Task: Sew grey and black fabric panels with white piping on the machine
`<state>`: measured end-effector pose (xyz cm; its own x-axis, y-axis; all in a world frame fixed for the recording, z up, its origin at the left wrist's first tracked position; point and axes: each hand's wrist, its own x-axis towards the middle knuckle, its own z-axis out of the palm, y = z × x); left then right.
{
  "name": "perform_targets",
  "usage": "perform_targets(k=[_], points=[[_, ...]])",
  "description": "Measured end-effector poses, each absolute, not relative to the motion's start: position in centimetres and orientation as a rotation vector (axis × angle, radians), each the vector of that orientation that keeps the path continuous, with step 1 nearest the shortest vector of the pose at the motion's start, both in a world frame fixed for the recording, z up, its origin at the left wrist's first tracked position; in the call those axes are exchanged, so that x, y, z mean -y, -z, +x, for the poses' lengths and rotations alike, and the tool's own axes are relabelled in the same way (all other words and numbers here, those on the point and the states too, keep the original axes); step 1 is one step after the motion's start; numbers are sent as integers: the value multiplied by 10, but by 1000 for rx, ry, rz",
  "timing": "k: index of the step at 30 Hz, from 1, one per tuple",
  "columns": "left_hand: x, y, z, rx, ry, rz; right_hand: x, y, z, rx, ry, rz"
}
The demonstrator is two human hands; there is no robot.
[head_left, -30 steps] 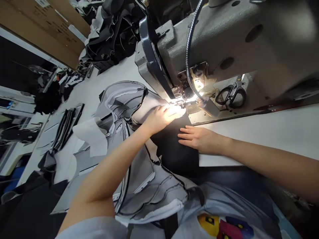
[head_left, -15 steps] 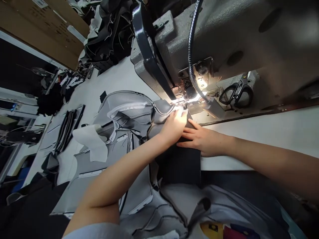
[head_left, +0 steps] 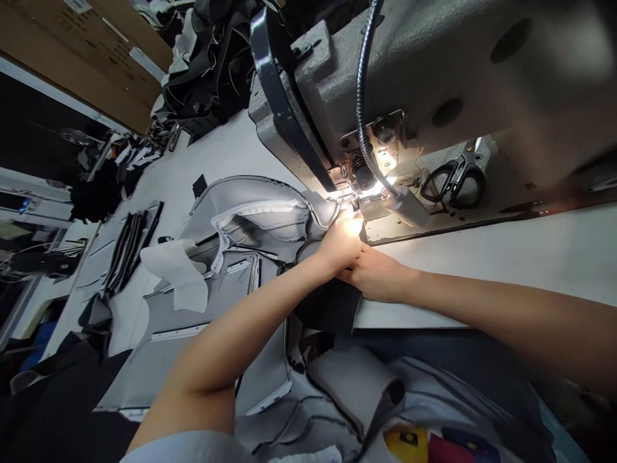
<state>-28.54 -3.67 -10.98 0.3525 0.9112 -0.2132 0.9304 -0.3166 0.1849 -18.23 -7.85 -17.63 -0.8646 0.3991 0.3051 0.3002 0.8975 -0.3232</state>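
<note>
Under the lit needle area of a sewing machine (head_left: 362, 172) lies the edge of a grey padded fabric piece (head_left: 270, 193). My left hand (head_left: 343, 238) is closed on that fabric close to the presser foot, its fingertips in the bright light. Just behind and to the right, my right hand (head_left: 380, 273) has its fingers bent and partly hidden under my left hand, at a black sheet (head_left: 330, 305). The two hands touch. Grey sewn panels (head_left: 222, 289) spread left of the left forearm and down over the lap.
Black-handled scissors (head_left: 456, 183) rest on the machine bed at right. A white strip (head_left: 178, 276) lies on the grey panels. Stacked dark pieces (head_left: 130, 251) are at left, with a cardboard box (head_left: 91, 51) and fabric heap (head_left: 207, 71) behind.
My right hand has moved left against my left hand, and its spread fingers have closed. The black sheet has shifted left, and the grey fabric near the needle has bunched differently.
</note>
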Motion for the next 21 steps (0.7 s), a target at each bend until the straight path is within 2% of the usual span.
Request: perform_targets(k=[3, 7, 11, 15, 17, 19, 21], points=[[33, 114, -287, -1632, -55, 2292, 74, 173, -183, 2756, -413, -572], [26, 125, -290, -1611, -35, 2335, 73, 169, -179, 2758, -439, -526], [35, 128, -305, -1501, -5, 2556, 76, 168, -176, 2725, -464, -365], [80, 118, -353, -1486, -16, 2943, 82, 166, -174, 2653, -525, -285], [101, 119, -386, -1729, 29, 3028, 83, 166, -172, 2686, -553, -341], [107, 122, -415, -2144, 119, 2866, 82, 166, -171, 2729, -576, -379], [100, 119, -434, -2325, 207, 2661, 83, 165, -170, 2751, -599, -401]])
